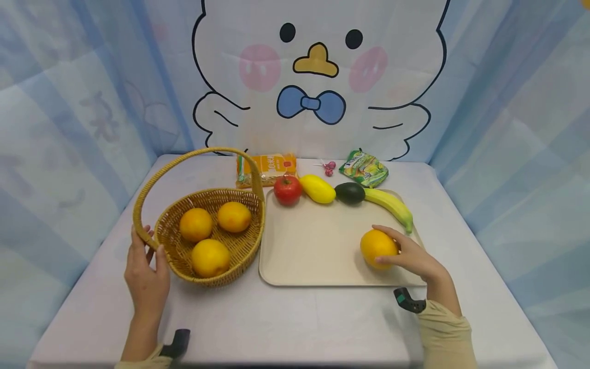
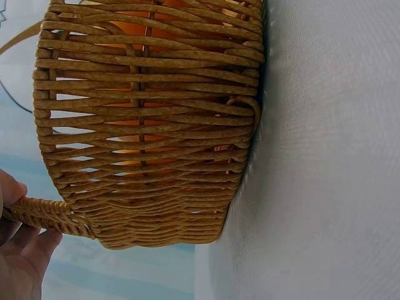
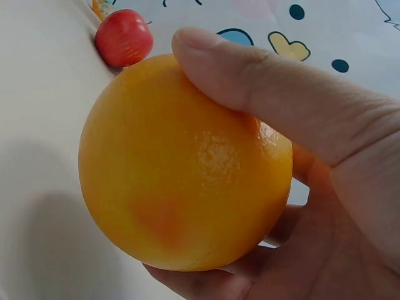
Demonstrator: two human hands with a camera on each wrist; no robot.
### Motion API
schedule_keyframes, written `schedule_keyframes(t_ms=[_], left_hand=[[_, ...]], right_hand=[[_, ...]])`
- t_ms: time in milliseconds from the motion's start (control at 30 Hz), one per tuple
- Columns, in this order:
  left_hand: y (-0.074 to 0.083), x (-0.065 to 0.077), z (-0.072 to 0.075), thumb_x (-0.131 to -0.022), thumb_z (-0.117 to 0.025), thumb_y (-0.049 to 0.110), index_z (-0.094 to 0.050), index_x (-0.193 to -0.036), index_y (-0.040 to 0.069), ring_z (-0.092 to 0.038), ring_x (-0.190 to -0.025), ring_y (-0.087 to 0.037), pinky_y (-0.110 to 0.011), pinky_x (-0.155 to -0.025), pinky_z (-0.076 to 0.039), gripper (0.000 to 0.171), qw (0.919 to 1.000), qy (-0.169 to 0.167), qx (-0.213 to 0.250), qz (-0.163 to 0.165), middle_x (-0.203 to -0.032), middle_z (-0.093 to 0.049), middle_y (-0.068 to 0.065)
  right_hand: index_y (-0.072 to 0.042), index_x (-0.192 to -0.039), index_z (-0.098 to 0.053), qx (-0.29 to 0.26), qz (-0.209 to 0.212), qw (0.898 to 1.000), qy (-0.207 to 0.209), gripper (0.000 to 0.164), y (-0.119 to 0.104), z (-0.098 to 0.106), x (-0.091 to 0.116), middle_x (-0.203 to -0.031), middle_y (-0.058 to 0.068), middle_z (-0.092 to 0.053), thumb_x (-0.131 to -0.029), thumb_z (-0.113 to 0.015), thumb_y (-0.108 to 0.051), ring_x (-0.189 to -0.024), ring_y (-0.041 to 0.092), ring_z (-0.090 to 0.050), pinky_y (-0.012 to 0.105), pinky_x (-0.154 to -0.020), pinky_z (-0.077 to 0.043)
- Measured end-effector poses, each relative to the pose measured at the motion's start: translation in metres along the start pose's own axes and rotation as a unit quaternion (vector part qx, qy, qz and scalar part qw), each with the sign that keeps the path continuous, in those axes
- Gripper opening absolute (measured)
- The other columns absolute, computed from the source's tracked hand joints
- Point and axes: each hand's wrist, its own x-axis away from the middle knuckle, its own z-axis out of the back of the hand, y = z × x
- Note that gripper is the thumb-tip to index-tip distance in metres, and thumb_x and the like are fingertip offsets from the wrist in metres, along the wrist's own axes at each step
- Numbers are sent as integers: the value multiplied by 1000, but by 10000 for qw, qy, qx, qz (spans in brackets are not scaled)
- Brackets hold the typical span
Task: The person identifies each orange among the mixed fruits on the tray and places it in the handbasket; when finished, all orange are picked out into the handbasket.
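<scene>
An orange (image 1: 379,249) is gripped by my right hand (image 1: 410,259) over the right part of the beige tray (image 1: 313,256). In the right wrist view, thumb and fingers wrap round the orange (image 3: 181,169), and its shadow falls on the tray. At the left, my left hand (image 1: 148,274) holds the lower end of the handle of a wicker basket (image 1: 239,256). The left wrist view shows the fingers (image 2: 44,247) round that handle (image 2: 47,214), beside the woven wall. Three oranges (image 1: 210,258) lie inside the basket.
Along the tray's back edge sit a red apple (image 1: 288,190), a yellow mango-like fruit (image 1: 318,188), a dark green avocado-like fruit (image 1: 350,193) and a banana (image 1: 392,205). Behind them are an orange packet (image 1: 272,168), small pink lollipops (image 1: 329,168) and a green bag (image 1: 365,169).
</scene>
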Motion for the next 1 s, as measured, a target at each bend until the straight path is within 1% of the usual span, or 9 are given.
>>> schedule_keyframes(t_ms=[300, 600, 767, 1000], left_hand=[[-1, 0, 1, -87, -58, -7, -31, -148, 13, -54, -121, -35, 4, -96, -33, 69, 10000, -28, 0, 11, -135, -53, -18], [-2, 1, 0, -87, -58, -7, -32, -148, 12, -54, -121, -32, 4, -96, -34, 69, 10000, 59, 9, -46, -133, -54, -17], [-4, 2, -1, -87, -58, -7, -31, -148, 11, -54, -120, -35, 4, -96, -34, 69, 10000, 48, -50, -52, -133, -54, -18], [-2, 2, 0, -87, -58, -6, -31, -148, 11, -54, -119, -36, 4, -97, -34, 68, 10000, 47, -2, -54, -132, -54, -20]], right_hand=[[-22, -147, -32, -36, 105, 9999, 27, 77, -11, 1, -7, -146, 18, -38, -82, -71, -34, -123, 37, -40, 66, -105, -33], [-22, -146, -34, -95, 330, 9994, 18, 76, -20, -2, -17, -144, 14, -41, -81, -72, -32, -121, 34, -42, 60, -106, -36], [-25, -145, -35, -76, 445, 9990, 6, 75, -30, -6, -22, -145, 12, -41, -81, -72, -34, -121, 32, -43, 57, -105, -37], [-23, -146, -35, -59, 552, 9985, 3, 76, -45, -9, -28, -144, 11, -43, -81, -72, -34, -118, 31, -44, 52, -103, -39]])
